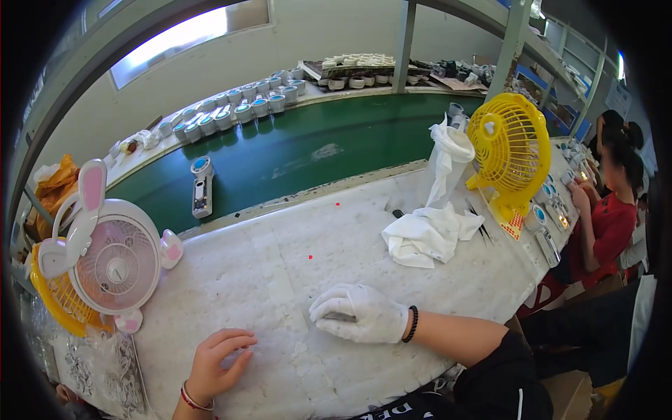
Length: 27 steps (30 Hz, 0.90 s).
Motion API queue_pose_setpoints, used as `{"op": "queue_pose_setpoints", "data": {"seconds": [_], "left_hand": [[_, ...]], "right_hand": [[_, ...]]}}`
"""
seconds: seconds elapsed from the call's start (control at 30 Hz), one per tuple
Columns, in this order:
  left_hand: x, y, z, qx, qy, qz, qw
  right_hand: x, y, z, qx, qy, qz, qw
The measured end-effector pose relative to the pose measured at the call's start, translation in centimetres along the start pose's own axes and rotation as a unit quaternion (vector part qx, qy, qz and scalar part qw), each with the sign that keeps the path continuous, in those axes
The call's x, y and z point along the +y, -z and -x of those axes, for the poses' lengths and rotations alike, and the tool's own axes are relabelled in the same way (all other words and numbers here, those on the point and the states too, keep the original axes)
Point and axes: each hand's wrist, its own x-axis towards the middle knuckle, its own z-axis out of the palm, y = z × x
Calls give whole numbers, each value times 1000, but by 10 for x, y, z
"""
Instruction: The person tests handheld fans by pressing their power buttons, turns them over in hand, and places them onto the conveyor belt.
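My bare left hand (220, 358) hovers over or rests on the pale worktable (259, 280) near its front edge, fingers loosely bent and the thumb apart, holding nothing. A white glove covers my right hand (360, 313), which lies on the table to the right with its fingers curled toward the thumb. A dark patch shows inside that curl; whether it is a small thing or shadow is unclear. Beyond my right hand lies a crumpled white cloth (428, 236), with thin dark pointed tools (479, 220) beside it.
A green conveyor belt (294, 157) runs behind the table, carrying one grey-white device with a blue round top (201, 187). At left stands a rabbit-shaped fan (115, 259); at right, a yellow fan (509, 154). A co-worker in red (612, 217) sits far right.
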Motion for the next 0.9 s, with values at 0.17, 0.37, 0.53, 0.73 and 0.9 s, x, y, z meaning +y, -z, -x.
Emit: {"op": "queue_pose_setpoints", "data": {"seconds": [0.17, 0.37, 0.53, 0.73, 0.9], "left_hand": [[0, -3, -3, 20, -30, -28, 999], [12, -5, 0, 28, 1, -9, 1000], [10, -7, -1, 24, -8, -12, 1000], [6, -7, -1, 32, -10, -21, 999], [8, -7, -2, 31, 5, -16, 999]], "right_hand": [[5, 1, 4, 6, -25, -14, 1000], [2, 1, 2, -22, -50, 1, 999], [0, 1, 3, -24, -53, -2, 998], [0, -4, 5, 4, -75, -47, 996], [1, -5, 5, 35, -62, -46, 996]]}}
